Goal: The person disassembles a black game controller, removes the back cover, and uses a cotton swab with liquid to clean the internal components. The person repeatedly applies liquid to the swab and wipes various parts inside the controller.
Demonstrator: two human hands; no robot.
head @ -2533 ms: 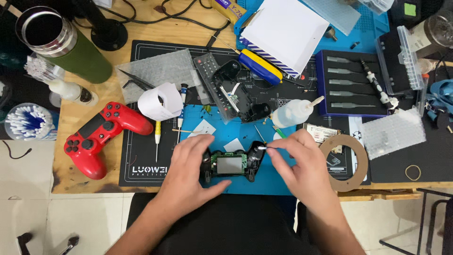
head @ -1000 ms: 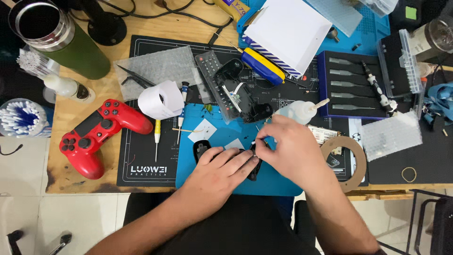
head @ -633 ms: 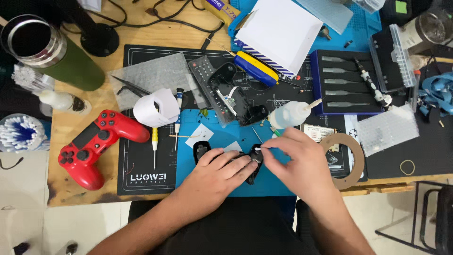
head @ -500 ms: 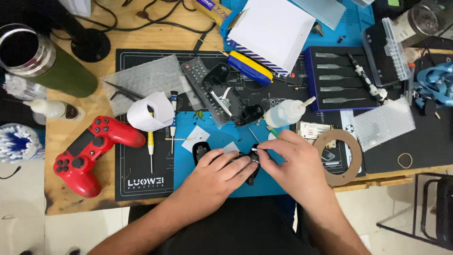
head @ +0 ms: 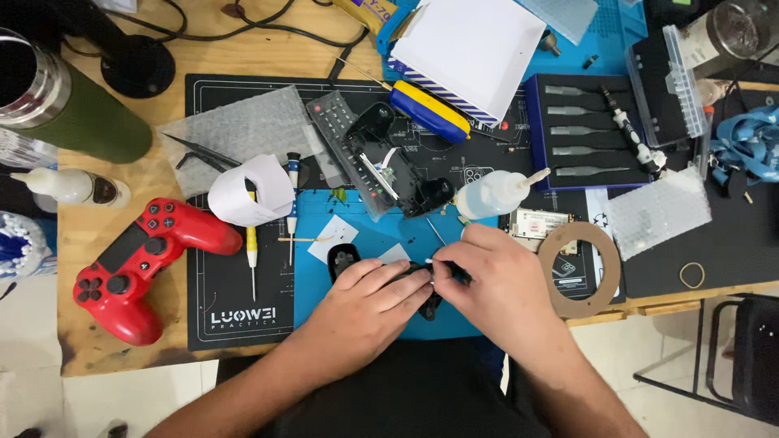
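An opened black game controller (head: 344, 261) lies on a blue mat (head: 369, 235) at the table's front edge. My left hand (head: 369, 304) lies across it with the fingers pressing it down, hiding most of it. My right hand (head: 491, 284) pinches a thin cotton swab (head: 430, 262) whose white tip touches the controller's right side, next to my left fingertips. The controller's black back shell (head: 389, 158) rests tilted just beyond the mat.
A red controller (head: 142, 264) lies at the left. A white paper roll (head: 243, 191), screwdrivers (head: 251, 251), a squeeze bottle (head: 495, 195), a tape ring (head: 578, 268), a blue tool case (head: 584, 134) and a green tumbler (head: 73, 101) crowd the table.
My left hand moved from gripping the controller's left side to lying over its top. My right hand kept the swab at its right side, drawing in slightly. The view shifted.
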